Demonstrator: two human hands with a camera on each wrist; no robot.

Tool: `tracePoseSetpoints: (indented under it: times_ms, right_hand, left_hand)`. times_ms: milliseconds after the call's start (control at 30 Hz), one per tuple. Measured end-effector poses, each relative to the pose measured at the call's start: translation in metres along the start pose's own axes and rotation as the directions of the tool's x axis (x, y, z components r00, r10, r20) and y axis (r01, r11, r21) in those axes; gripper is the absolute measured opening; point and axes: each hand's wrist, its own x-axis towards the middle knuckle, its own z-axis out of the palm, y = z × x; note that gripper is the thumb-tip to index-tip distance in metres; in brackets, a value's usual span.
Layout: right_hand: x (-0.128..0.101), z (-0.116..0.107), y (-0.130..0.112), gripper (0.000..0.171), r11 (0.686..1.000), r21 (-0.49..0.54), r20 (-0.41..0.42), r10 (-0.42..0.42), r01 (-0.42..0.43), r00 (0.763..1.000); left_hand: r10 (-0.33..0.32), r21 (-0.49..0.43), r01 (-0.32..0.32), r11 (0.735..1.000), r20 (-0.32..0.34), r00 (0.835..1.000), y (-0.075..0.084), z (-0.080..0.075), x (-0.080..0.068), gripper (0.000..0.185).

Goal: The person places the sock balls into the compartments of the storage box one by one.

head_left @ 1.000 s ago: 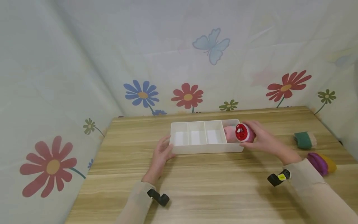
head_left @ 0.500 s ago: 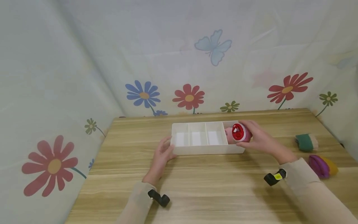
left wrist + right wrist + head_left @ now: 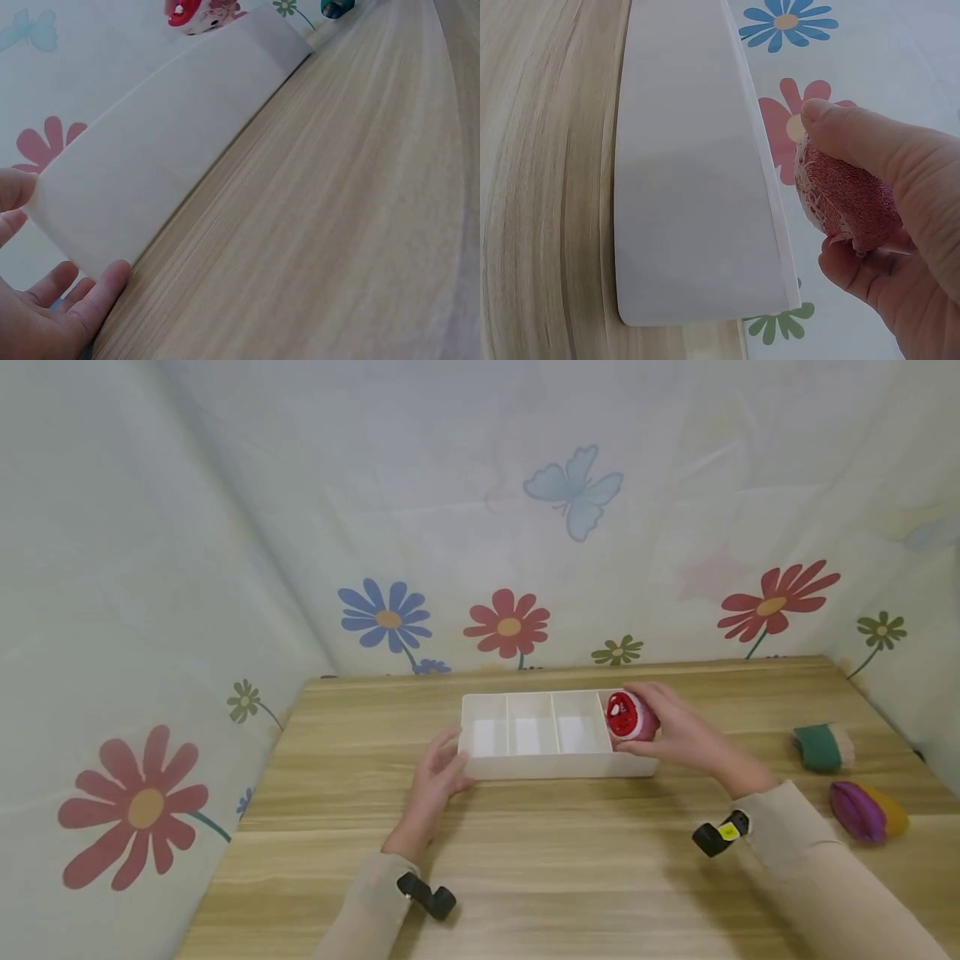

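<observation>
In the head view my right hand (image 3: 671, 727) grips a rolled-up red sock (image 3: 624, 716) with a white edge, over the right-end compartment of a white divided box (image 3: 558, 766). The right wrist view shows the thumb and fingertips on either side of the sock (image 3: 847, 191), its inner side red knit with loose white threads. A pink rolled sock lies mostly hidden beneath it. My left hand (image 3: 437, 768) holds the left end of the box. In the left wrist view, the left fingers and thumb (image 3: 112, 277) sit around the box's end corner.
To the right on the wooden table (image 3: 540, 860) lie a green rolled sock (image 3: 821, 747) with a beige cuff and a purple-and-yellow rolled sock (image 3: 862, 812). A flower-printed curtain (image 3: 450, 527) stands behind the table and along its left side.
My right hand has moved left with the red sock, which now covers most of the pink sock in the right-end compartment. The left hand has stayed at the box's end.
</observation>
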Motion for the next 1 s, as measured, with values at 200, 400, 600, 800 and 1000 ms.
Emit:
tracePoseSetpoints:
  times_ms: [200, 400, 600, 800, 1000]
  right_hand:
    - [0.004, 0.004, -0.002, 0.085, 1.000, 0.015, 0.028, 0.010, -0.010, 1.000]
    - [0.009, 0.009, -0.006, 0.085, 1.000, 0.027, 0.041, 0.005, -0.007, 0.999]
    - [0.014, 0.014, -0.009, 0.084, 1.000, 0.027, 0.045, -0.014, 0.013, 0.999]
    - [0.021, 0.018, -0.014, 0.082, 0.999, 0.034, 0.060, -0.033, 0.031, 0.998]
    - [0.026, 0.024, -0.016, 0.082, 0.999, 0.035, 0.071, -0.033, 0.030, 0.997]
  left_hand:
    - [0.013, 0.033, -0.012, 0.999, -0.031, 0.999, -0.013, -0.004, 0.004, 0.045]
    - [0.013, 0.034, -0.012, 0.999, -0.034, 0.999, -0.013, -0.004, 0.004, 0.044]
    - [0.020, 0.032, -0.019, 0.999, -0.019, 1.000, -0.013, -0.004, 0.004, 0.048]
    - [0.023, 0.033, -0.023, 0.999, -0.017, 1.000, -0.013, -0.004, 0.003, 0.049]
    - [0.026, 0.041, -0.025, 0.999, -0.017, 1.000, -0.013, -0.004, 0.003, 0.049]
